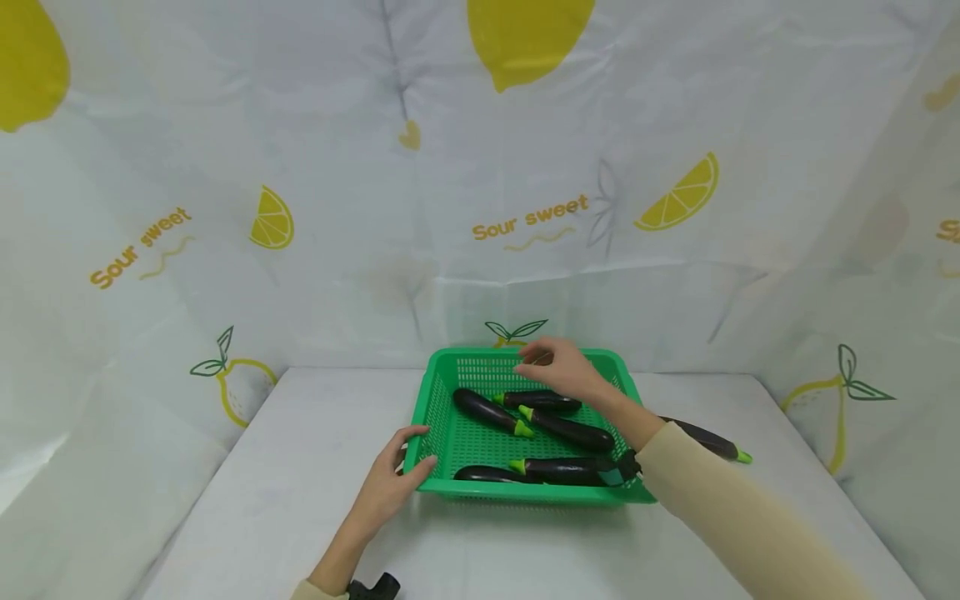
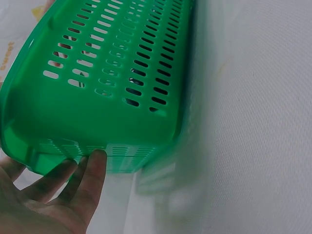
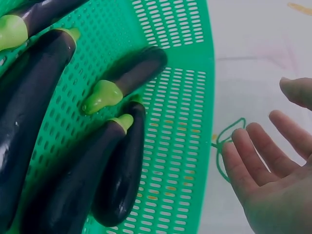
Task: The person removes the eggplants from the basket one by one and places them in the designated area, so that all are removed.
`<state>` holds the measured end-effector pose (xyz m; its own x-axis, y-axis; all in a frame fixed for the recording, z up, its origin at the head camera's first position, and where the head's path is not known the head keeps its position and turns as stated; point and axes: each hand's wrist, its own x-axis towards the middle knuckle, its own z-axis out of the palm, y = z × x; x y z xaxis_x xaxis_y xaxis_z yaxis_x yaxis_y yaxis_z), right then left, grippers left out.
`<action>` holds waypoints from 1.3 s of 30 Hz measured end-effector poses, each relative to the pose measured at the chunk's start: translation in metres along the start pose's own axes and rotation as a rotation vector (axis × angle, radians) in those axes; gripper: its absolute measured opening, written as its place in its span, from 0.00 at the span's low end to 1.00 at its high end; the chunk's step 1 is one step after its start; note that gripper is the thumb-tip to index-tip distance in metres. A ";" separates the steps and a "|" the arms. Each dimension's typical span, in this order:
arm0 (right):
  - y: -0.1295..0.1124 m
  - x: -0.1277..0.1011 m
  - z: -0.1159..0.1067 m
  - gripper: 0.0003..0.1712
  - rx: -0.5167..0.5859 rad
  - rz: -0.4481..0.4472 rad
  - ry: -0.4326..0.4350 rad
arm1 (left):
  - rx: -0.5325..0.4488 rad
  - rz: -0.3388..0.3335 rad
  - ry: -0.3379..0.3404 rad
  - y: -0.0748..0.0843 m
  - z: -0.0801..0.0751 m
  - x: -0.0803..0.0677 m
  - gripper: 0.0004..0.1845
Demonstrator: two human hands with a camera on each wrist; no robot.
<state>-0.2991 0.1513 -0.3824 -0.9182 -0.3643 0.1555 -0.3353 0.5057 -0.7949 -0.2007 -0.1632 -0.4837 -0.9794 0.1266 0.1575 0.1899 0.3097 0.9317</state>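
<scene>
A green plastic basket (image 1: 442, 367) stands on the white table, holding several dark eggplants (image 1: 491, 412) with green stem ends. My left hand (image 1: 390, 479) grips the basket's left side near the front corner. In the left wrist view its fingers (image 2: 92, 180) lie against the outer end wall below the rim. Over the back part of the basket, my right hand (image 1: 562, 367) is raised with loosely bent fingers. The right wrist view shows that hand's palm (image 3: 273, 195) bare, apart from the eggplants (image 3: 122, 170) below.
To the right of the basket, another eggplant (image 1: 708, 440) lies on the table, partly hidden by my right forearm. A white sheet (image 1: 337, 250) printed with lemons hangs behind and at both sides of the table (image 1: 315, 433).
</scene>
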 end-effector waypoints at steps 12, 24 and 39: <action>0.009 0.017 0.022 0.27 -0.027 0.020 -0.065 | 0.012 0.000 0.005 0.003 -0.001 -0.001 0.26; 0.024 0.027 0.042 0.24 -0.061 0.074 -0.127 | 0.011 0.000 0.004 0.000 0.000 0.000 0.26; 0.038 0.033 0.066 0.26 -0.129 0.071 -0.235 | -0.003 -0.015 0.001 0.000 0.000 0.000 0.26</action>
<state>-0.3281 0.1063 -0.4459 -0.8715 -0.4879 -0.0501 -0.3098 0.6267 -0.7150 -0.2007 -0.1628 -0.4842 -0.9822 0.1209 0.1435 0.1746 0.3084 0.9351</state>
